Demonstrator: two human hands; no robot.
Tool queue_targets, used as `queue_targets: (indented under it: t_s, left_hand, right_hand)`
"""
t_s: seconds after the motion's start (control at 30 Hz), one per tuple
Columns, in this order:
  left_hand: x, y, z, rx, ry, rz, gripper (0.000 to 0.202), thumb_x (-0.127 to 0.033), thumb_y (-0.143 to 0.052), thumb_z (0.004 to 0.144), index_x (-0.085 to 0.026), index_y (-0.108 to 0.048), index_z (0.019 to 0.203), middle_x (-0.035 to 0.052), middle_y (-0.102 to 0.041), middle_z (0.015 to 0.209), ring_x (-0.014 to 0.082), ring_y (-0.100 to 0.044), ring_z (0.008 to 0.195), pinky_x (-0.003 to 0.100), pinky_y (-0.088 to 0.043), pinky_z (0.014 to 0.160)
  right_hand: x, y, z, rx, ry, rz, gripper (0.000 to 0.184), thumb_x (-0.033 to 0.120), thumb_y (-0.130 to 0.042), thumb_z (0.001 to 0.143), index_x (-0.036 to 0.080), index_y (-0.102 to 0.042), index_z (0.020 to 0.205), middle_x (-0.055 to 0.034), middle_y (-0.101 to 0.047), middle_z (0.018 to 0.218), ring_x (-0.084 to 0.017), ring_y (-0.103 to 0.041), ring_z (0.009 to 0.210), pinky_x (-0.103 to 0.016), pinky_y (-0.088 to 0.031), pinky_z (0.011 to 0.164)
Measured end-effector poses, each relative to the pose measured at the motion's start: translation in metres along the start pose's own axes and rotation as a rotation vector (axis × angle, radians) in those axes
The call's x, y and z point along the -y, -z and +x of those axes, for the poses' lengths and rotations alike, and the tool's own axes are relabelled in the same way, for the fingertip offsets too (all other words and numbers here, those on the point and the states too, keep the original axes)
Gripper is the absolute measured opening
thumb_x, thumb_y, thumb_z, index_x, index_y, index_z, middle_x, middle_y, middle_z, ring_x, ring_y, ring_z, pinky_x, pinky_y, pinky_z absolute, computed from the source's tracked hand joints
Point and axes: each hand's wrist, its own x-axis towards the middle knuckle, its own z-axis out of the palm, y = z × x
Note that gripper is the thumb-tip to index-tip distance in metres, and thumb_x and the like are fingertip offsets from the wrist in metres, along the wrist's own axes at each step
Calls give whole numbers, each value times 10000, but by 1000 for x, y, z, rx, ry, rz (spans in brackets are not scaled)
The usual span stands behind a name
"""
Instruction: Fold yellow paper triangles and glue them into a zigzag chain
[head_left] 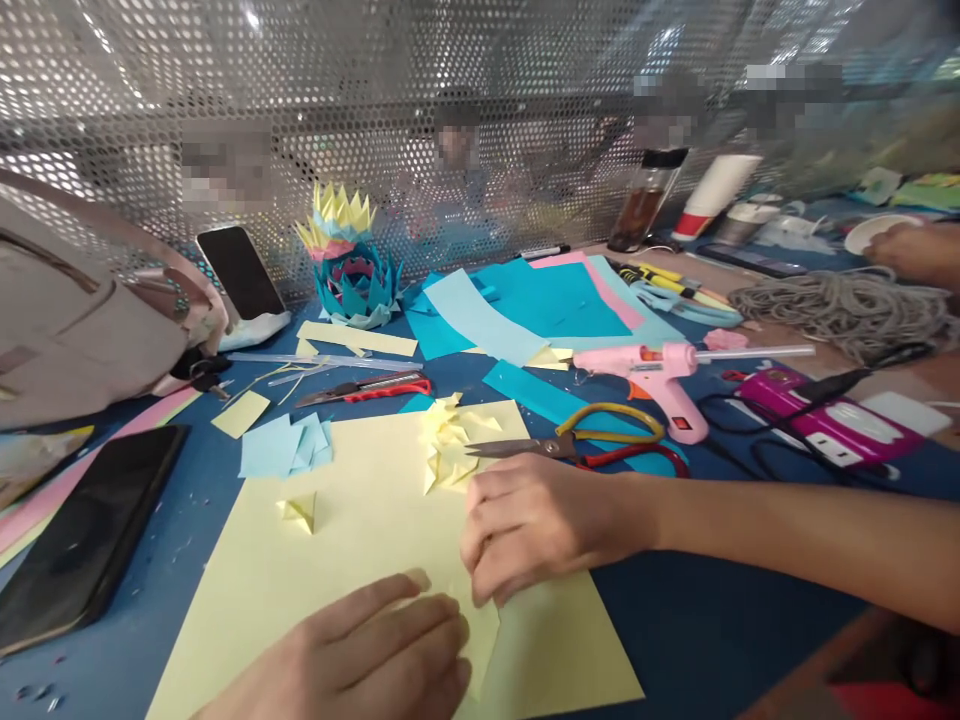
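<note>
Basically, a small yellow fold [484, 640] lies on the yellow sheet [352, 540], low centre, between both hands; most of it is covered, only its right corner shows; left hand [360, 655] lies flat, fingers straight and together, pressing the fold's left part, wrist cut off by the bottom edge; right hand [529, 530] is curled narrow, thumb and fingertips closed on the fold's top edge, fingertips mostly hidden under the knuckles; the sheet's near corners run out of view; phone [82, 535] far left is partly cut off, bag [82, 310] too; behind the mesh only blurred shapes, can't make them out; another person's hand [911, 250] at the right edge touches a white dish [874, 232], contents not visible; bottle [646, 205] at the back holds dark liquid; white cup [716, 195] beside it, inside not visible; on the sheet's far edge, a pile of yellow folds [450, 445], scissors [592, 440] just right of it; one lone fold [300, 512] to the left; glue gun [652, 370] behind the scissors; paper flower [349, 260] upright by the mesh.
</note>
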Motion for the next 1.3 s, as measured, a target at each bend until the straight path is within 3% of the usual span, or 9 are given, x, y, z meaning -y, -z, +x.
queue_targets:
  t_s: [0.13, 0.33, 0.53, 0.7, 0.87, 1.1, 1.2, 1.3]
  left_hand:
    - [12, 7, 0, 66, -58, -56, 350, -127, -333, 1068, -164, -673, 1141, 35, -795, 1035, 149, -699, 1135, 334, -364, 1208]
    - [9, 15, 6, 170, -39, -102, 371, -150, -303, 1065, -142, -637, 1226, 91, -779, 1051, 204, -679, 1177, 419, -409, 1173]
    - [6, 5, 4, 165, -9, 9, 336, -147, -389, 1051, -176, -651, 1259, 49, -752, 1143, 177, -632, 1241, 399, -310, 1225]
    - [7, -5, 1, 86, -47, 91, 293, -190, -464, 1048, -179, -679, 1247, 38, -716, 1182, 166, -601, 1267, 410, -304, 1228]
    - [5, -7, 0, 49, -34, 130, 313, -207, -434, 1068, -197, -689, 1250, 18, -709, 1180, 149, -605, 1259, 407, -286, 1242]
    - [-1, 12, 8, 245, -4, 133, 360, -178, -390, 1081, -188, -608, 1366, -9, -728, 1175, 142, -574, 1303, 386, -231, 1264]
    - [1, 4, 6, 179, -14, 156, 345, -180, -416, 1073, -184, -625, 1348, -2, -730, 1144, 142, -593, 1274, 397, -217, 1268]
    - [4, -9, 2, 29, -61, 193, 301, -191, -487, 1050, -197, -673, 1286, -2, -724, 1096, 143, -622, 1227, 414, -231, 1265]
  right_hand:
    - [-3, 3, 3, 13, -4, 146, 237, 292, -526, 1040, 180, -724, 975, -38, -732, 962, -150, -555, 872, -256, -430, 783]
    - [-2, 2, 6, 7, 8, 156, 282, 262, -466, 1061, 169, -686, 912, -41, -716, 912, -152, -511, 825, -269, -409, 774]
    - [2, -4, 6, 33, -33, 30, 277, 338, -510, 1042, 172, -662, 881, -31, -677, 925, -148, -499, 797, -267, -394, 752]
    - [1, -2, 7, 117, -162, 165, 300, 433, -529, 1021, 176, -659, 936, -42, -613, 923, -171, -519, 890, -277, -397, 821]
    - [5, -2, 8, 127, -264, 247, 292, 430, -560, 1008, 171, -656, 913, -37, -596, 912, -184, -518, 888, -300, -381, 830]
    - [10, -1, 9, 130, -300, 243, 117, 272, -647, 961, 168, -664, 912, -25, -582, 914, -175, -519, 888, -303, -373, 834]
    - [9, -1, 9, 132, -303, 258, 92, 245, -676, 937, 164, -666, 895, -21, -572, 902, -169, -516, 874, -298, -374, 818]
    - [10, -1, 9, 132, -324, 286, 84, 245, -668, 940, 171, -669, 900, -24, -577, 908, -170, -513, 865, -304, -375, 818]
